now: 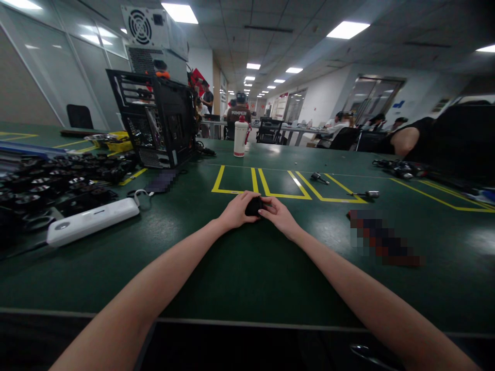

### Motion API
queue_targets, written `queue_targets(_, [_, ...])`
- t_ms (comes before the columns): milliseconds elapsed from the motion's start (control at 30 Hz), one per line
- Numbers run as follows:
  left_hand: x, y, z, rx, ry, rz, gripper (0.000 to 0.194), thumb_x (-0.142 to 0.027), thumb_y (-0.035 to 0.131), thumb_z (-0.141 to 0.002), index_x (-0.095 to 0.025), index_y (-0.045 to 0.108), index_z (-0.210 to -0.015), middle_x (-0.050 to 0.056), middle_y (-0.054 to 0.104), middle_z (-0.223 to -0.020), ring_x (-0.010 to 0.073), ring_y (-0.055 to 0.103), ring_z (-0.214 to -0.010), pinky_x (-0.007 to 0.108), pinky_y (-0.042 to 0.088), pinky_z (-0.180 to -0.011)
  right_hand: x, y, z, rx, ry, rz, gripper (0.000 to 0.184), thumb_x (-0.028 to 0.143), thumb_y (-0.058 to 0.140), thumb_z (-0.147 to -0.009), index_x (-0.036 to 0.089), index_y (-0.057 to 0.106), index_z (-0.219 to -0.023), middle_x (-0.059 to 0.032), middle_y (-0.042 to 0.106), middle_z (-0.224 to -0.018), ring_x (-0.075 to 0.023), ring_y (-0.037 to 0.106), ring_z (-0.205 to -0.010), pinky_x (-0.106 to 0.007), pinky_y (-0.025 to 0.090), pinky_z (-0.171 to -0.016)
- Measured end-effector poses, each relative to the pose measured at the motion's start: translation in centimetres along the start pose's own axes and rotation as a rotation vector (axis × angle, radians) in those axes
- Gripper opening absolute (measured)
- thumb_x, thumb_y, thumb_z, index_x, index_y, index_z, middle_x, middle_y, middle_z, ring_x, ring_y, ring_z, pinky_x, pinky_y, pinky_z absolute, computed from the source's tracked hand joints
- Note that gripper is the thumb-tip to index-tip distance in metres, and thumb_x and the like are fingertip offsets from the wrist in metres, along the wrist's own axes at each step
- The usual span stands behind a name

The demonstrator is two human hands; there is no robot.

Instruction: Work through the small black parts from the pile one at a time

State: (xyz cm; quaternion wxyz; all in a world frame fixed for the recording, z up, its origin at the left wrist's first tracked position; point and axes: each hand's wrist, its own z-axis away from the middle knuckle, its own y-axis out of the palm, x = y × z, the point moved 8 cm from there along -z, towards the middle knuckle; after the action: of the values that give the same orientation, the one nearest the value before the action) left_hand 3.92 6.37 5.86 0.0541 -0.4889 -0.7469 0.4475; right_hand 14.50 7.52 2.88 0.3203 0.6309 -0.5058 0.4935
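A small black rounded part is between my two hands at the middle of the green table. My left hand curls round its left side, with the thumb low and the fingers over the top. From the other side my right hand pinches its edge between thumb and fingertips. Fingers cover much of the part, and its exact kind cannot be made out. Beyond the hands, yellow tape outlines mark the tabletop. A small black metal-ended piece and a silver cylindrical piece lie to the right.
On the left stand a white power strip, a heap of black parts and an open computer case. A white bottle stands behind the tape. A blurred red-and-dark strip lies right; a person's arm rests beyond.
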Motion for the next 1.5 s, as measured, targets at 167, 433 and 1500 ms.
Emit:
queue_targets(167, [0.0, -0.1, 0.0, -0.006, 0.001, -0.004, 0.06, -0.026, 0.067, -0.061, -0.022, 0.039, -0.114, 0.005, 0.048, -0.109, 0.0232, 0.047, -0.102, 0.038, 0.04, -0.087, 0.2, -0.5, -0.3, -0.073, -0.033, 0.027, 0.024, 0.026, 0.062, -0.067, 0.02, 0.055, -0.09, -0.0015, 0.058, -0.095, -0.0156, 0.056, -0.093, -0.036, 0.04, -0.092])
queue_targets(433, [0.1, 0.0, -0.1, -0.01, 0.005, -0.008, 0.06, -0.026, 0.067, -0.061, -0.021, 0.039, -0.114, 0.005, 0.049, -0.109, 0.0228, 0.047, -0.101, 0.037, 0.039, -0.088, -0.8, -0.6, -0.5, -0.038, 0.044, 0.017, 0.035, 0.024, 0.063, -0.067, 0.019, 0.054, -0.1, -0.0046, 0.058, -0.105, -0.0175, 0.054, -0.101, -0.038, 0.036, -0.096])
queue_targets(1500, [-0.5, -0.1, 0.2, -0.011, -0.02, -0.021, 0.061, -0.022, 0.066, -0.061, -0.021, 0.038, -0.115, 0.005, 0.05, -0.112, 0.0227, 0.047, -0.105, 0.038, 0.038, -0.091, -0.3, -0.4, -0.2, 0.006, 0.015, 0.027, 0.035, 0.027, 0.062, -0.067, 0.019, 0.053, -0.1, -0.0045, 0.056, -0.105, -0.0172, 0.057, -0.094, -0.038, 0.041, -0.09])
